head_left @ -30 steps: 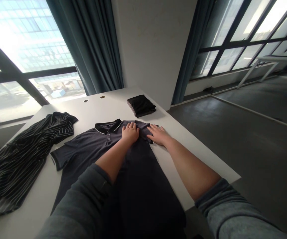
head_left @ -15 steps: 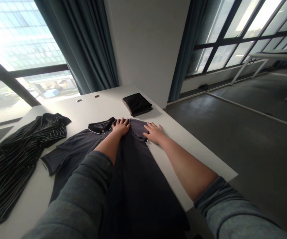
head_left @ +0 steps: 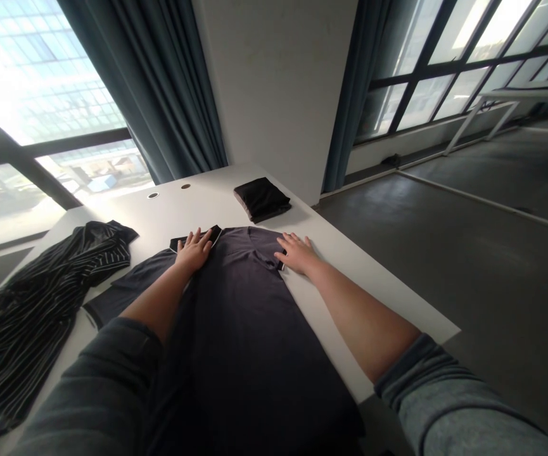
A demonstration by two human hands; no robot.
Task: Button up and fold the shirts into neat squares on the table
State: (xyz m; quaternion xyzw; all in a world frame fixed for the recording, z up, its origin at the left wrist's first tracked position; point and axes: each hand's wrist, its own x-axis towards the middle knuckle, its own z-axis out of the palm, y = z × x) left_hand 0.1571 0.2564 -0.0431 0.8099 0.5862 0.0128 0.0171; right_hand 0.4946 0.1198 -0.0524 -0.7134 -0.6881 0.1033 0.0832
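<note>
A dark navy polo shirt (head_left: 240, 304) with a white-edged collar lies spread on the white table (head_left: 173, 206), its right side folded over the middle. My left hand (head_left: 192, 249) rests flat on the collar area, fingers spread. At the shirt's right shoulder, near the folded sleeve edge, my right hand (head_left: 297, 252) presses flat with its fingers apart. Neither hand grips anything.
A crumpled black shirt with white stripes (head_left: 31, 304) lies at the table's left. A folded black garment (head_left: 261, 198) sits at the far right corner. Two round cable holes (head_left: 152, 195) are near the far edge. Curtains and windows stand behind; bare floor lies to the right.
My left hand has slid leftward across the upper shirt, from the right of the placket to the collar. The right hand has stayed almost in place at the shoulder.
</note>
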